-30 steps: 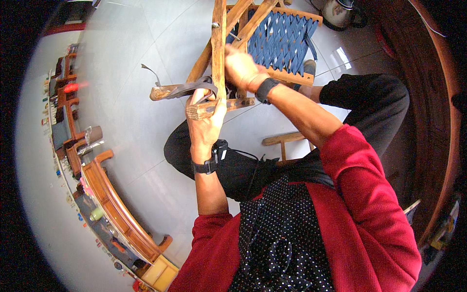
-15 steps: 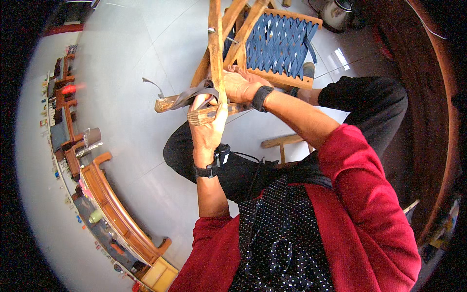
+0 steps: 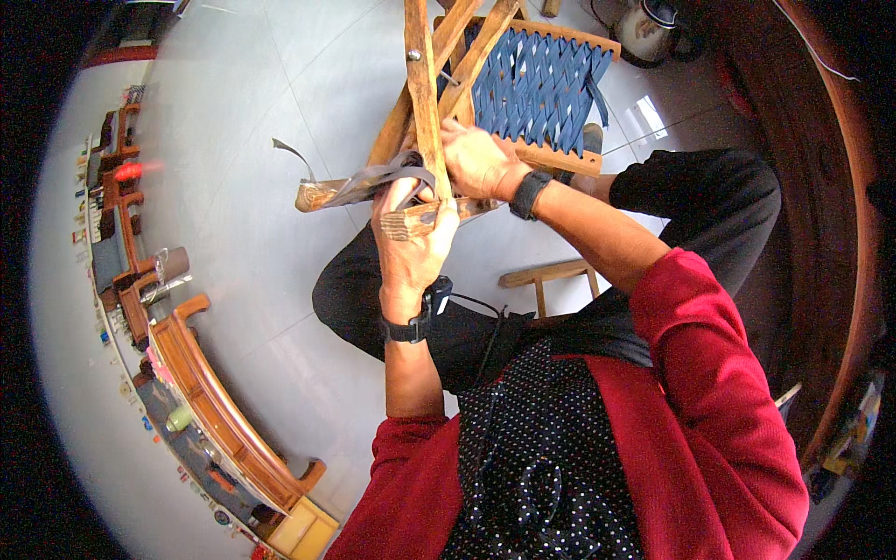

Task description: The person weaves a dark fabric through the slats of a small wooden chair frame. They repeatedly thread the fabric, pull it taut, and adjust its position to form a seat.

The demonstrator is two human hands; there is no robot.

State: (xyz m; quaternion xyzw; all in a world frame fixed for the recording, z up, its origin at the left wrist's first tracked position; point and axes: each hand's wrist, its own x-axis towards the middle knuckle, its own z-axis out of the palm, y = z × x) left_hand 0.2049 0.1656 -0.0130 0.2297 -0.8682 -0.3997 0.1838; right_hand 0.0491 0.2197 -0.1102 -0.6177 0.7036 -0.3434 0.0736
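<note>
A wooden folding frame, with crossed legs joined by metal bolts, stands tilted in front of me. My left hand is closed around its near end, where a wooden crossbar meets an upright leg. A loose dark grey strap loops over the bar by my left fingers, its free end sticking out to the left. My right hand is closed just right of the upright leg; the leg and its own fingers hide what it holds. Beyond it is a seat of woven blue straps between wooden rails.
A low wooden stool part shows between my legs. At the far right stands a pot or kettle. Dark wooden furniture runs along the right. A long wooden bench with items lies at the left, across a pale tiled floor.
Both hands have shifted slightly to the right, and the near end of the wooden frame has moved with them. My right hand has turned, its fingers now more visible beside the leg.
</note>
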